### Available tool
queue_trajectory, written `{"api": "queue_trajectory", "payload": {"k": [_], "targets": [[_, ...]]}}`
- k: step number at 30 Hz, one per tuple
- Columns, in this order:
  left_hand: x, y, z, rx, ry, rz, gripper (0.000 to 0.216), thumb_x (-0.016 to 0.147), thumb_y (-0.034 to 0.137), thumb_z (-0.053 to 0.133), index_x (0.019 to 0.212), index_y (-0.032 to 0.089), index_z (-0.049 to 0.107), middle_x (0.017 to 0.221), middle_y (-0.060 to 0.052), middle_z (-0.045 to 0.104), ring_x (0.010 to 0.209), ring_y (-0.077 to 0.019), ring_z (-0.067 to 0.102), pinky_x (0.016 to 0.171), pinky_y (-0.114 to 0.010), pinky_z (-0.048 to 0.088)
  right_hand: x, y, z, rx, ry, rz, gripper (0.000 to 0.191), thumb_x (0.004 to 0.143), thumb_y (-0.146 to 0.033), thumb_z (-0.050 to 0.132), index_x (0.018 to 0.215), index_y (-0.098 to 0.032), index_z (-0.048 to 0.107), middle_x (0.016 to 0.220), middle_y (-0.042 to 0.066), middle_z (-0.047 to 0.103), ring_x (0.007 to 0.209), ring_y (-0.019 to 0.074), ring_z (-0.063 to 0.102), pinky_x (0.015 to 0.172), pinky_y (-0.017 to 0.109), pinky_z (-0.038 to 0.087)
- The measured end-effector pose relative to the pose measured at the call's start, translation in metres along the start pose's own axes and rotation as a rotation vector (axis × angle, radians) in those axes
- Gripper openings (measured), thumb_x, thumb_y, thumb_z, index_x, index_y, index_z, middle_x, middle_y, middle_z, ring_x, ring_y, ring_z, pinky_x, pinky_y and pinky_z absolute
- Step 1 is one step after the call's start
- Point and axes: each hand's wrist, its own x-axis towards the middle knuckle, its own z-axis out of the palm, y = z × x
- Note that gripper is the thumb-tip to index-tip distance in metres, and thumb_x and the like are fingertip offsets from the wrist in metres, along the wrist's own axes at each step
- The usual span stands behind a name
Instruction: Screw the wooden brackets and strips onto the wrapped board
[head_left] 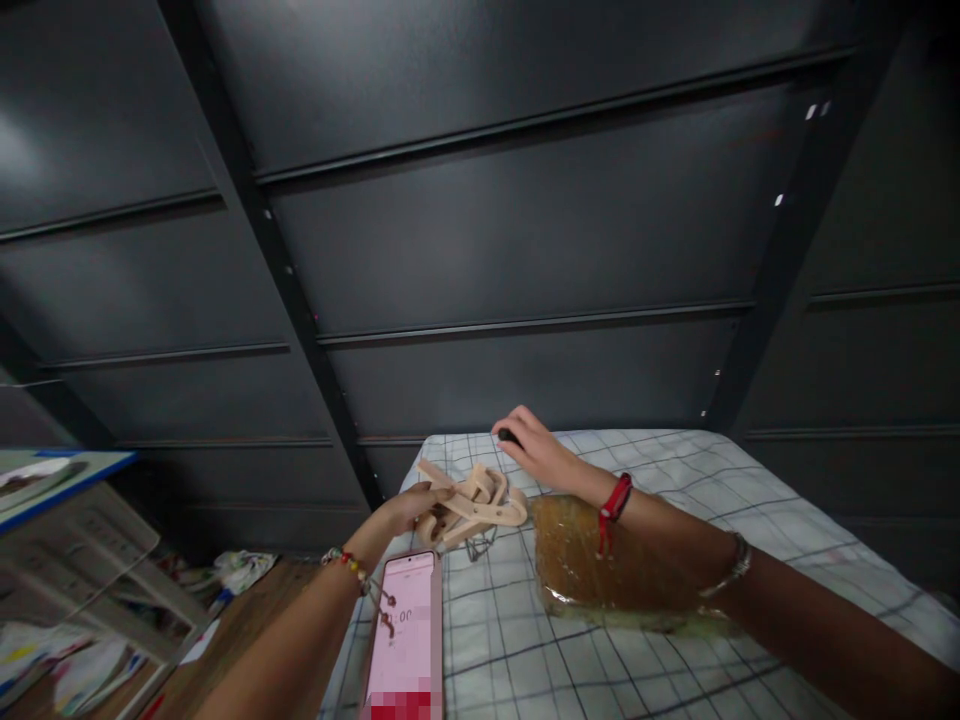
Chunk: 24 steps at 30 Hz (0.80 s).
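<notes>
My left hand [409,505] grips a bundle of pale wooden clip-like pieces [472,503] at the near left of a checked cloth [675,470]; a small wire part hangs below them. My right hand [534,447] reaches past the wooden pieces toward the cloth's far edge, fingers curled on a small dark object [508,436] that I cannot make out. A red band sits on the right wrist and a beaded one on the left. Under my right forearm lies a brown slab wrapped in clear film [600,565].
A pink phone [405,640] showing a timer lies at the cloth's near left edge. Dark metal shelving panels [487,220] fill the background. At the left, a white rack [82,560] with papers stands over a wooden floor [247,620] with scattered items.
</notes>
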Motion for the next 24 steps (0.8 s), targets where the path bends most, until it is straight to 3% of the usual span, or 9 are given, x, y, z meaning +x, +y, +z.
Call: {"api": "queue_trajectory", "payload": {"k": [4,8,17,24], "targets": [[0.0,0.0,0.001,-0.043,0.004,-0.064,0.022,0.068,0.033,0.06,0.08,0.014,0.056,0.071,-0.002,0.061,0.064,-0.0144,0.055,0.056,-0.024,0.044,-0.004,-0.012,0.016,-0.242,-0.331,-0.144,0.024,0.079,-0.029,0.055,0.098,-0.015,0.054,0.1,0.006,0.053,0.09,0.0174,0.052,0.077,0.036,0.044],[0.006,-0.002,0.004,-0.072,-0.007,-0.084,0.021,0.07,0.03,0.059,0.082,0.014,0.055,0.074,-0.003,0.062,0.065,-0.0143,0.056,0.058,-0.025,0.044,-0.006,-0.011,0.035,-0.452,-0.508,-0.12,0.028,0.083,-0.032,0.05,0.105,-0.015,0.052,0.105,0.007,0.054,0.091,0.0186,0.054,0.075,0.039,0.046],[0.013,0.0,0.001,-0.075,0.081,-0.044,0.03,0.064,0.03,0.065,0.086,0.014,0.054,0.075,-0.003,0.062,0.066,-0.0158,0.058,0.058,-0.026,0.044,0.006,-0.005,0.039,-0.578,-0.6,-0.027,0.032,0.083,-0.031,0.049,0.111,-0.016,0.048,0.108,0.007,0.053,0.091,0.0185,0.055,0.074,0.039,0.047],[-0.001,0.03,-0.006,-0.129,0.172,0.091,0.02,0.066,0.028,0.064,0.076,0.012,0.057,0.069,-0.003,0.062,0.061,-0.0103,0.057,0.065,-0.022,0.045,-0.001,0.0,0.016,-0.54,-0.546,0.088,0.027,0.084,-0.031,0.048,0.105,-0.015,0.052,0.103,0.006,0.056,0.084,0.016,0.056,0.071,0.035,0.048]]}}
